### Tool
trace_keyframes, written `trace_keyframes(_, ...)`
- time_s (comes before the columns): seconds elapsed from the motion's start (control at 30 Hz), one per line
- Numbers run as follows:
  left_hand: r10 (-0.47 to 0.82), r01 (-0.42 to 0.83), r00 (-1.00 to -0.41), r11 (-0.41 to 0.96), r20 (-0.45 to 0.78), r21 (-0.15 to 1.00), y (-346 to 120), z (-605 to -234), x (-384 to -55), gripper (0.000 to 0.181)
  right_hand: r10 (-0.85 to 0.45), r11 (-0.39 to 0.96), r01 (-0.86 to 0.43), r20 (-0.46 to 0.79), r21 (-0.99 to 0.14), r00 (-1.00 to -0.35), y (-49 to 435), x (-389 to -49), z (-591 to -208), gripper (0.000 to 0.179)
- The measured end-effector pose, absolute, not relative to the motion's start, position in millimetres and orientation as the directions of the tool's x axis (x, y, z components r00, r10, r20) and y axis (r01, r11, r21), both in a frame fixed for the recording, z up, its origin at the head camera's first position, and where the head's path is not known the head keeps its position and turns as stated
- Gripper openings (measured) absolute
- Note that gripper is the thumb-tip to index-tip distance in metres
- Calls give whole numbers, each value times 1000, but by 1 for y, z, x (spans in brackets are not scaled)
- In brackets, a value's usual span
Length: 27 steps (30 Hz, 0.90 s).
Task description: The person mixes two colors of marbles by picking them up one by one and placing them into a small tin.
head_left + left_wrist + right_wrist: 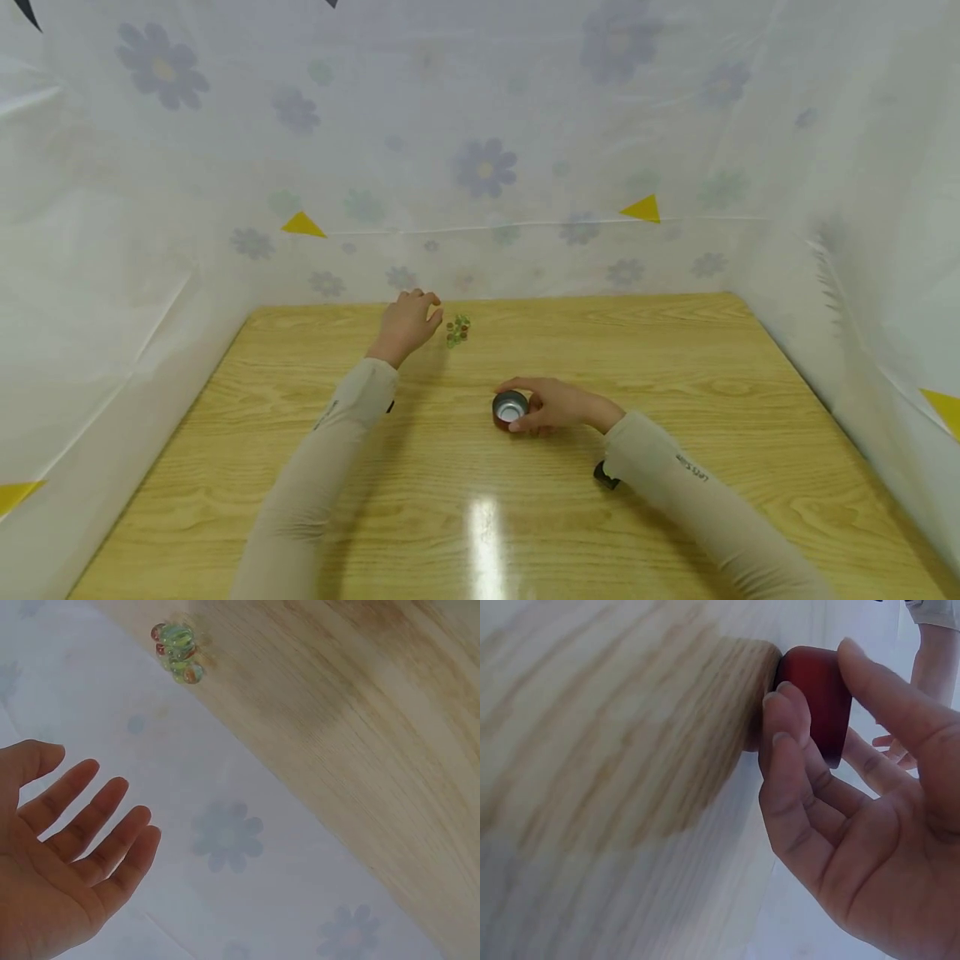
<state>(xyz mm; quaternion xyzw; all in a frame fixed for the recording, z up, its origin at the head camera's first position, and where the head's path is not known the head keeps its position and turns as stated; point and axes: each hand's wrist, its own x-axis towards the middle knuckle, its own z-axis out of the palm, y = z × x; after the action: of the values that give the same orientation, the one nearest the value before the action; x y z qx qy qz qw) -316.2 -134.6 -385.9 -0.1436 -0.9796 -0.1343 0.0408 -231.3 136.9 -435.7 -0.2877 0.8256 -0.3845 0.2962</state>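
My right hand [557, 405] grips a short, round, dark red tin [501, 423] with a shiny silver inside, thumb on its near side and fingers round the far side. The tin's mouth faces up, and its base is at the tabletop. In the right wrist view, the red wall of the tin [821, 697] shows between thumb and fingertips. Toward the far edge lies a tight cluster of glass marbles [458, 330], clear with green, yellow and reddish swirls. Just left of them hovers my left hand [408, 323], holding nothing, its fingers loosely bent and apart from the marbles.
The wood-grain table [637, 350] ends at the back against a white, flower-printed sheet [525, 250], and similar white sheeting stands along both sides. Yellow triangles [303, 225] mark the sheet. Bright light reflects off the near part of the tabletop.
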Motion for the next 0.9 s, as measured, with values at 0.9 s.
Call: trace_keyframes(0.9, 347, 341, -938, 920, 2, 192, -126, -426, -352, 27, -666, 563, -215, -284, -798, -690, 134, -227, -431, 60)
